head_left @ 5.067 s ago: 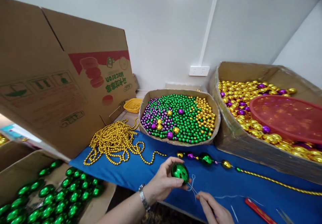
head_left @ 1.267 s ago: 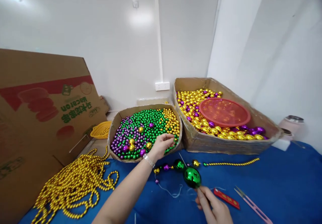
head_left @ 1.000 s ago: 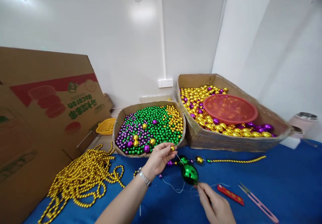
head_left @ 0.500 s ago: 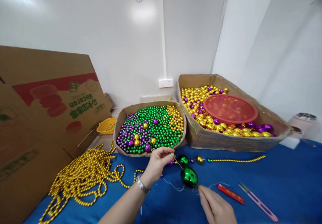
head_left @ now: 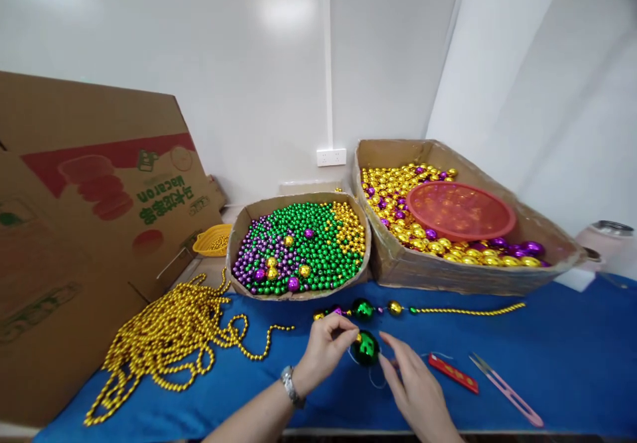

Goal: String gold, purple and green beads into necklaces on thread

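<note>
My left hand point(head_left: 328, 347), with a metal watch on the wrist, pinches a small gold bead point(head_left: 359, 338) at the upper left of a large shiny green ball point(head_left: 366, 348). On the ball's other side is my right hand point(head_left: 415, 383), thumb and forefinger spread apart at its right edge; whether they touch it is unclear. A thin pale thread point(head_left: 377, 384) loops below the ball. Just behind my hands lies a strung row with another green ball point(head_left: 363, 309), a gold ball point(head_left: 395, 308) and a chain of small gold beads point(head_left: 470, 309).
Behind stand a carton of small green, purple and gold beads point(head_left: 298, 294) and a larger carton point(head_left: 448, 280) with a red basket point(head_left: 460, 211). Gold bead strands point(head_left: 169, 337) lie left. A red cutter-like piece point(head_left: 452, 373) and pink-handled tweezers point(head_left: 507, 390) lie right.
My right hand's fingers have come up and spread beside the green ball, which sits closer to my left hand. My left hand has moved lower. The view has shifted slightly.
</note>
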`<state>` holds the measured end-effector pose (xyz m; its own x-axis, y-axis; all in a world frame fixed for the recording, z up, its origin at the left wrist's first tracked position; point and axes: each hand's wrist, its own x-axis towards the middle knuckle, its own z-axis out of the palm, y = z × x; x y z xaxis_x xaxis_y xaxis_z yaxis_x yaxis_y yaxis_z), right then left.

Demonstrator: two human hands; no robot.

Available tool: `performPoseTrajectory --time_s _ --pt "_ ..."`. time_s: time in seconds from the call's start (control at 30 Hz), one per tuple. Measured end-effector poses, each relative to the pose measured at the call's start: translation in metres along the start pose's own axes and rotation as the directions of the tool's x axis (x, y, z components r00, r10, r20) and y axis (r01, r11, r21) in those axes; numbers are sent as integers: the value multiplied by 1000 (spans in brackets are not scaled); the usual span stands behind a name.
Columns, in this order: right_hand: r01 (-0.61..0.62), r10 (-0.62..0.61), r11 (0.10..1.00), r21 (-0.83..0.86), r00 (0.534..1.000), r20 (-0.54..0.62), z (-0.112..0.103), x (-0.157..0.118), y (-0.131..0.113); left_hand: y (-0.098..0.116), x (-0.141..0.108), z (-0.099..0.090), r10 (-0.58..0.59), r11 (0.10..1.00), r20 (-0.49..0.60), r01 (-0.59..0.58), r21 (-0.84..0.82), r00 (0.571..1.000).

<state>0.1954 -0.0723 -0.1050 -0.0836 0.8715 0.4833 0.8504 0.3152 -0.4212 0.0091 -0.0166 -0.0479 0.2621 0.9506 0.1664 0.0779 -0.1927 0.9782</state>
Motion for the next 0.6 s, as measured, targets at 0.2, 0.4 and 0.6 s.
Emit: performPoseTrajectory --time_s 0.2,0.4,0.6 --pt "182 -195 979 -91 969 -150 5 27 -30 12 -2 7 82 993 -14 -83 -88 997" --pt "229 -260 955 -190 953 -154 9 32 -24 17 -4 -1 -16 973 -134 -15 -230 991" --pt "149 -185 912 -381 981 -61 -4 27 29 38 5 -47 8 944 -297 -105 -313 955"
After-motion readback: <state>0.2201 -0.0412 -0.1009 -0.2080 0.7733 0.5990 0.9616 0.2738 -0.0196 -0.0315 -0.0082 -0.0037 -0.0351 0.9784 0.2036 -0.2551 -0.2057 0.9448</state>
